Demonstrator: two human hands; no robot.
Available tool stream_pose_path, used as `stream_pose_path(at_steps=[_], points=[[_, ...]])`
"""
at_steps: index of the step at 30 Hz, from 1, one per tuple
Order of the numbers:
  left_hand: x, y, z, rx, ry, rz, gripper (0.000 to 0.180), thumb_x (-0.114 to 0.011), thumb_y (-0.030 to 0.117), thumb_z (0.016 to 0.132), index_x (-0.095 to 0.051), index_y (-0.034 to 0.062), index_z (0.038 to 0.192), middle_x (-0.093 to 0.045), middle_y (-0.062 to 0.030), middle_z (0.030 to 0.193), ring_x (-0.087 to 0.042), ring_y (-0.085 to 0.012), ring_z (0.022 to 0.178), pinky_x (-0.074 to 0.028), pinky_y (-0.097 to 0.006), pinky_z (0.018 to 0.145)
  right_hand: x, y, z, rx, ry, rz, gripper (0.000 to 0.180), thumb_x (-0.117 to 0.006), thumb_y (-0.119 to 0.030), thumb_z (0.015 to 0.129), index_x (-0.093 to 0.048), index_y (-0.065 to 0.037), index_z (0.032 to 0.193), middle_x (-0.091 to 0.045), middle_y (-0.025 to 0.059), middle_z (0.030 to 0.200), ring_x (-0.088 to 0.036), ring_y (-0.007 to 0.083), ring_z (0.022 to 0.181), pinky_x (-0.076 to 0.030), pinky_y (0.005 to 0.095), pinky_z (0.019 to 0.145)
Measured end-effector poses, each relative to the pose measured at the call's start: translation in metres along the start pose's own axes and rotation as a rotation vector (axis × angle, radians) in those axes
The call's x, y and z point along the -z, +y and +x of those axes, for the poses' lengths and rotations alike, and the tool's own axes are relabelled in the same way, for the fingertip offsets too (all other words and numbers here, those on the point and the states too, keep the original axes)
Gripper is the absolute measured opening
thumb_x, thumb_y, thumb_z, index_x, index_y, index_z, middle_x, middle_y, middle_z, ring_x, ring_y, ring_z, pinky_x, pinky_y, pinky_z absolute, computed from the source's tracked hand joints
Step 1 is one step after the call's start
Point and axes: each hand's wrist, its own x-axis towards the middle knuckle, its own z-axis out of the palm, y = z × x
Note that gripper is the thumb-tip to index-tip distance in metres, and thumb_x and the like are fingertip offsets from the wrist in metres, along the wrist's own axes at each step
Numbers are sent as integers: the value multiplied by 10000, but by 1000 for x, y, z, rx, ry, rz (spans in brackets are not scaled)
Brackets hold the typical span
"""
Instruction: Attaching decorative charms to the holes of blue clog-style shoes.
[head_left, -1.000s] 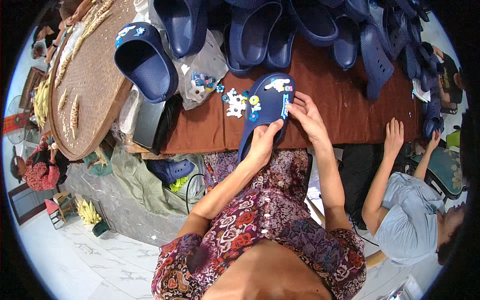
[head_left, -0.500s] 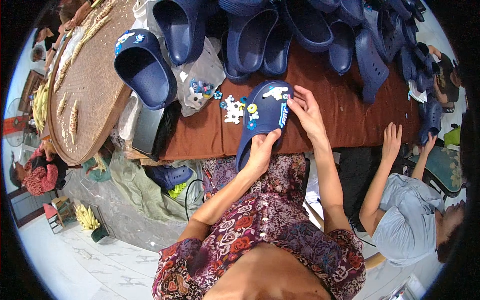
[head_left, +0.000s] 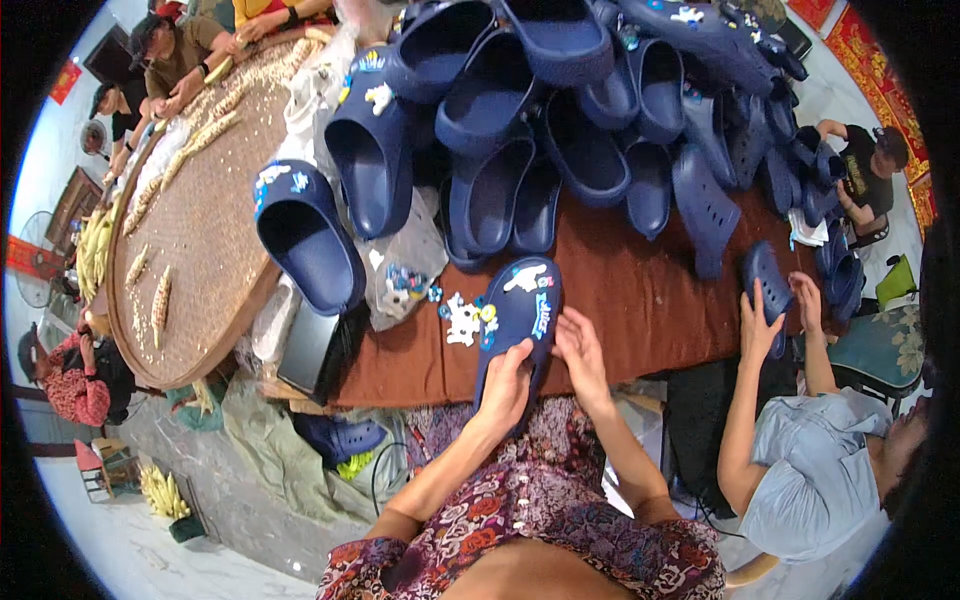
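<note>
A navy clog is in my left hand, whose thumb lies over its upper while the fingers wrap underneath. Its toe points away from me and carries a white character charm and a blue lettered charm. Along the clog's right edge rests my right hand, with loosely bent fingers apart and nothing visible in them. Loose white charms lie on the brown cloth just left of the clog. Behind these, a clear plastic bag holds more small charms.
Many navy clogs are heaped along the table's far side. A decorated clog sits by a round woven tray with corn cobs and kernels. At right, a co-worker in a grey shirt handles another clog. Other people sit farther off.
My view has tilted up, so the table sits lower in it. My right hand has come down from the toe to the clog's side. The co-worker now holds a clog.
</note>
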Motion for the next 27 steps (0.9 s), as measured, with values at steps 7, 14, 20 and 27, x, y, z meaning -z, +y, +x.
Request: stream_pose_path(at_steps=[7,14,20,27], points=[[-22,32,9,-5,-134,-439,490,-593,198,897,-464,8,1329,-563,-127,1321,-511,-270,1246,-343,-434,1118,-17,11,-47,307,-144,-27,1001,-769,-409,819,-150,23,1477,-374,192,1408,-412,285,1294,-355,423,1077],[-80,40,13,-155,-232,-298,427,-649,218,905,-515,37,1268,-579,-48,1252,-515,-202,1176,-336,-388,1081,-26,6,-58,374,86,-327,693,-662,-187,900,-264,37,1421,-462,184,1318,-483,250,1208,-398,386,1020],[-96,38,-17,-492,-424,408,478,-578,26,936,-423,-64,1378,-494,-151,1385,-432,-219,1339,-333,-372,1118,1,-9,-34,513,179,-265,619,-483,-344,968,-314,51,1415,-451,163,1327,-453,247,1216,-347,375,1057],[-64,62,-30,-813,-324,701,216,-542,-25,926,-674,-7,1096,-681,-122,1100,-630,-193,1057,-476,-317,937,12,-69,-8,597,370,-147,631,-485,-301,903,-303,21,1414,-423,159,1364,-432,264,1229,-329,387,1061]])
